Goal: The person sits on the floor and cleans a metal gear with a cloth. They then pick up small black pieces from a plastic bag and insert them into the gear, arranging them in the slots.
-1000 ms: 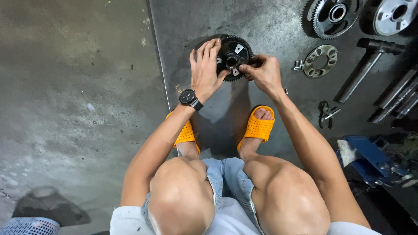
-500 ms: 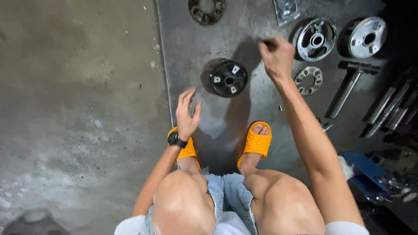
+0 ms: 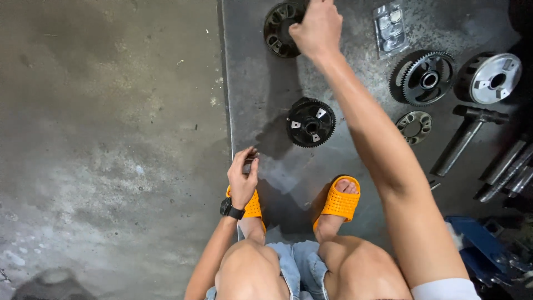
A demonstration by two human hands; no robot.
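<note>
- Grey steel plate (image 3: 355,166) laid on concrete floor (image 3: 111,139), carrying the spread of drivetrain parts; squatting, orange sandals (image 3: 340,201) at the near edge.
- Dark ring-shaped part (image 3: 279,29), slotted, at far edge of plate: under right hand (image 3: 317,28), arm fully stretched out; fingers curled down over its right rim, apparently closing on it; firm grip or mere touch cannot be told, part not lifted.
- Left hand (image 3: 243,176): loosely half-open, fingers bent, nothing held; hanging above near edge of plate, just over left sandal; black wristwatch (image 3: 231,209) on wrist.
- Black toothed gear assembly (image 3: 311,122): mid-plate, lying flat, untouched, between both hands.
- Large sprocket gear (image 3: 425,78) and silver-faced hub (image 3: 491,78): side by side, right of the arm, untouched.
- Small bearing-cage ring (image 3: 415,125): below sprocket, lying flat.
- Clear blister pack (image 3: 390,28): far edge, right of hand.
- Shafts and rods (image 3: 466,139): right margin, lying loose.
- Progress, as judged: parts laid out separately, none joined; ring just being reached, all fitting left to do.
</note>
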